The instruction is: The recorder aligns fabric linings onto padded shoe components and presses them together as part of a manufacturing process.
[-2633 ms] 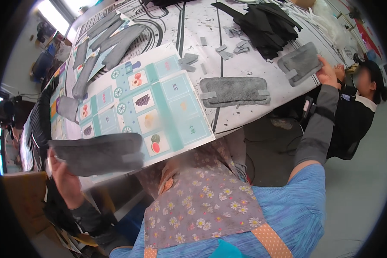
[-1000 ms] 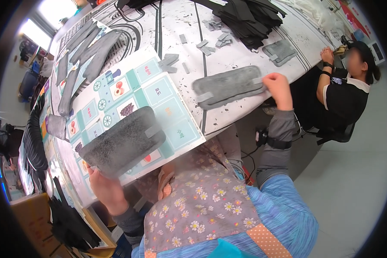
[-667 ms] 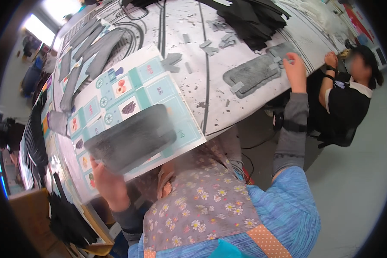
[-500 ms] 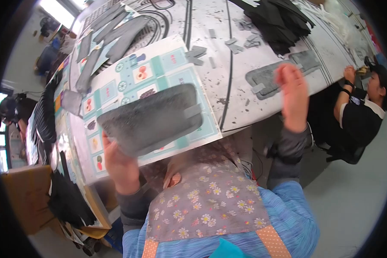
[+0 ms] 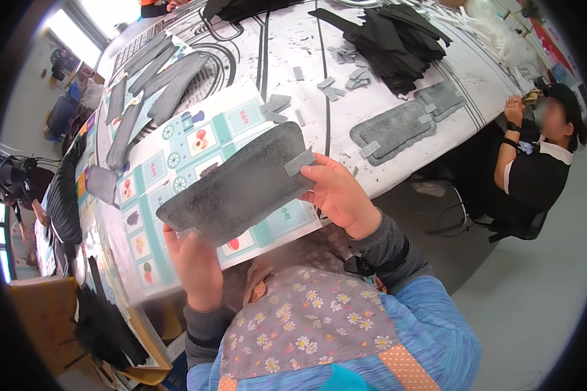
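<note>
A dark grey felt-like pad (image 5: 241, 176), long with rounded corners, is held up tilted between both my hands, above a printed sheet with fruit pictures. My left hand (image 5: 199, 264) grips its lower left end, with the fingertips partly behind it. At the right end my right hand (image 5: 339, 195) pinches the edge, thumb by a small light grey tab (image 5: 299, 163) that sits across the rim. Farther right on the table lie similar grey pads (image 5: 392, 130) with tabs on them. Small loose grey tabs (image 5: 331, 88) are scattered beyond the sheet.
The printed sheet (image 5: 300, 225) covers the near table edge. A heap of black strips (image 5: 398, 45) lies at the far right, long grey pieces (image 5: 176, 85) at the far left. A seated person (image 5: 535, 156) is at the right. A cardboard box (image 5: 42, 313) stands lower left.
My right hand has come left from above the pads on the table and taken hold of the held pad's right end. The pad is now tilted more steeply.
</note>
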### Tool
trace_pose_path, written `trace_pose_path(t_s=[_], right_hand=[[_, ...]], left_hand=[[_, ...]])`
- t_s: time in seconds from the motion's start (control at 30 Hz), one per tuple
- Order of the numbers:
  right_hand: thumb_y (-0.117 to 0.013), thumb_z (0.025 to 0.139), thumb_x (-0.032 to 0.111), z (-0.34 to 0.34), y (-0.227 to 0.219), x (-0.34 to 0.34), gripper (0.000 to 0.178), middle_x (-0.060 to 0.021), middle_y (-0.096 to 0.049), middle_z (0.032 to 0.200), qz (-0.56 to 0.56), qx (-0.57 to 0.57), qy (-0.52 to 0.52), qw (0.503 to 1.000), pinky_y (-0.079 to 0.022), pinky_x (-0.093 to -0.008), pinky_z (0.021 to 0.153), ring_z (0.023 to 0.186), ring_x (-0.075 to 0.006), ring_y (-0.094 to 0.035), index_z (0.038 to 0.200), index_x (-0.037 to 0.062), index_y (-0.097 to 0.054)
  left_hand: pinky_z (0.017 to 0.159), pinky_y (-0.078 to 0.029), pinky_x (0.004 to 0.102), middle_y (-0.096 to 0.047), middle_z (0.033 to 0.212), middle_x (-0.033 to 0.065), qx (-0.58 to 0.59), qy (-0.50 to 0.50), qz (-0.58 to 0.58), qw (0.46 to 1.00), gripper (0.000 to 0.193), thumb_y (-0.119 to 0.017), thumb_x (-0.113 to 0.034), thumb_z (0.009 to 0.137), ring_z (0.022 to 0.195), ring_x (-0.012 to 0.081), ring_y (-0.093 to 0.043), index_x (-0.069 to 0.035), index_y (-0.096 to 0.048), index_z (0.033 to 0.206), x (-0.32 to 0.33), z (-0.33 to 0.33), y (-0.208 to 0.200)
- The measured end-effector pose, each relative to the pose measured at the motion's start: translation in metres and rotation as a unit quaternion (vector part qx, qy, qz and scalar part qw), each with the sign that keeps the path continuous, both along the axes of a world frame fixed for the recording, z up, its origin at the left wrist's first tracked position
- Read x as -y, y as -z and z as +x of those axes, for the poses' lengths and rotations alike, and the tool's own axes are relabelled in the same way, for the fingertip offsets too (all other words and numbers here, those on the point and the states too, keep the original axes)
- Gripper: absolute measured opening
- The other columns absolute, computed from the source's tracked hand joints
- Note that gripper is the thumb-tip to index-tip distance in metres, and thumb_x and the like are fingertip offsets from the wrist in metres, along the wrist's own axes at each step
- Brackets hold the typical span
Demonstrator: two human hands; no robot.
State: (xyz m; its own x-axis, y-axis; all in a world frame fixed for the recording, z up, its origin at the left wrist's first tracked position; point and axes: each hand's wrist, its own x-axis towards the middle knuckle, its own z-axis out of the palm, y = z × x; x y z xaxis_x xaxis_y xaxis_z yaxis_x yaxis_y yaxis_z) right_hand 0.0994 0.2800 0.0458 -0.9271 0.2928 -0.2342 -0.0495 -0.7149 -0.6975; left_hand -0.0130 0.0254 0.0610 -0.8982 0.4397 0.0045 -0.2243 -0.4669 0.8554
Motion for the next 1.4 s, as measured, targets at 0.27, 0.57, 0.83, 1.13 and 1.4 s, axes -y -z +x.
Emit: trace_pose_path(t_s=[0.27,0.57,0.83,1.13,1.4], right_hand=[[-0.054,0.1,0.028,0.016,-0.038,-0.011,0.04,-0.0099,-0.063,0.13,-0.229,-0.069,-0.013,0.971,-0.048,-0.0523,0.102,0.123,-0.0259,-0.058,0.133,0.0047,-0.059],[-0.068,0.094,0.007,0.018,-0.011,-0.022,0.032,-0.0051,-0.07,0.113,0.051,0.015,0.071,0.996,-0.053,-0.028,0.091,0.102,-0.011,-0.066,0.124,-0.0009,-0.062],[-0.067,0.094,0.011,0.028,-0.057,-0.109,0.022,0.0005,-0.072,0.102,0.247,0.09,0.065,0.963,-0.053,-0.0222,0.078,0.089,-0.0082,-0.066,0.115,0.0037,-0.068],[-0.076,0.09,0.015,0.032,-0.141,-0.415,0.016,0.0001,-0.07,0.101,0.269,0.015,0.173,0.947,-0.054,-0.029,0.074,0.097,-0.0154,-0.067,0.104,0.012,-0.069],[-0.078,0.084,0.008,0.008,-0.101,-0.533,0.019,-0.0047,-0.068,0.088,0.254,0.201,0.297,0.898,-0.054,-0.032,0.06,0.075,-0.0183,-0.066,0.099,0.0056,-0.067]], left_hand=[[0.104,-0.054,0.044,-0.053,0.144,0.0115,0.034,0.001,-0.028,0.999,0.055,-0.056,-0.008,0.096,0.13,0.0256,-0.058,-0.011,-0.036,0.147,-0.016,0.006,0.007],[0.1,-0.055,0.0429,-0.053,0.142,0.0111,0.037,0.008,-0.021,0.999,0.056,-0.054,-0.005,0.096,0.126,0.0257,-0.06,-0.012,-0.033,0.148,-0.03,0.009,0.009],[0.089,-0.056,0.0342,-0.061,0.116,0.0093,-0.041,0.024,-0.135,0.99,0.063,-0.055,-0.003,0.095,0.106,0.0197,-0.064,-0.009,-0.029,0.152,-0.015,0.012,0.021],[0.067,-0.049,0.0236,-0.064,0.097,0.0082,-0.219,0.054,-0.236,0.945,0.054,-0.06,0.003,0.095,0.078,0.0105,-0.059,-0.004,-0.039,0.144,-0.001,0.003,0.066],[0.072,-0.053,0.0254,-0.062,0.094,0.0054,-0.146,0.033,-0.204,0.967,0.056,-0.063,0.005,0.093,0.087,0.0127,-0.062,-0.004,-0.04,0.144,0.007,0.008,0.066]])
